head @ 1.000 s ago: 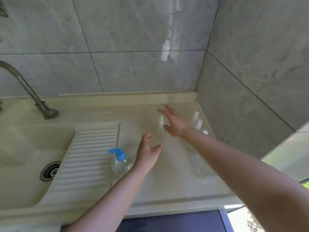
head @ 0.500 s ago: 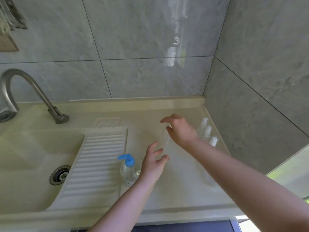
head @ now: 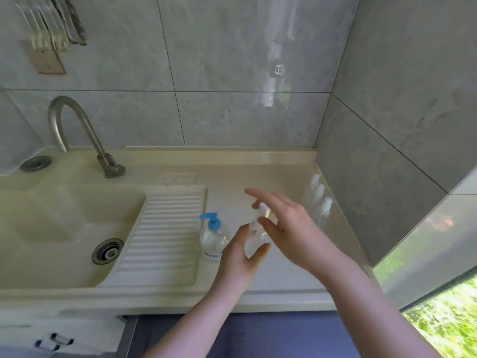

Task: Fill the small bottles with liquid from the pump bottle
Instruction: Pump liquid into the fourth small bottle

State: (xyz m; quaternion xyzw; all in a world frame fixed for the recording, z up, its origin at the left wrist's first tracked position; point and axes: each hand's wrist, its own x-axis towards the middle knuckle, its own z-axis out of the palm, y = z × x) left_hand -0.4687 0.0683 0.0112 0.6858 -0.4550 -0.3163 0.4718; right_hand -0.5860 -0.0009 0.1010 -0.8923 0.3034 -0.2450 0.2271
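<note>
We see both hands meeting over the middle of the cream counter (head: 271, 275), just right of the ribbed drainboard (head: 165, 236). A clear small spray bottle (head: 254, 237) sits between them, lifted or standing we cannot tell. The left hand (head: 238, 257) curls thumb and fingers round the bottle's lower body. The right hand (head: 289, 223) covers the white cap end, its thumb against the neck and its forefinger stretched straight toward the back wall; the grip looks like a pinch. The pump bottle (head: 213, 239), clear with a blue pump head, stands upright on the counter just beside the left hand, at the drainboard's right edge. Three more small bottles (head: 320, 200) with white caps stand in a row along the counter's right edge, near the back corner. A metal tap (head: 77, 133) rises behind the sink basin (head: 64, 228) at left.
</note>
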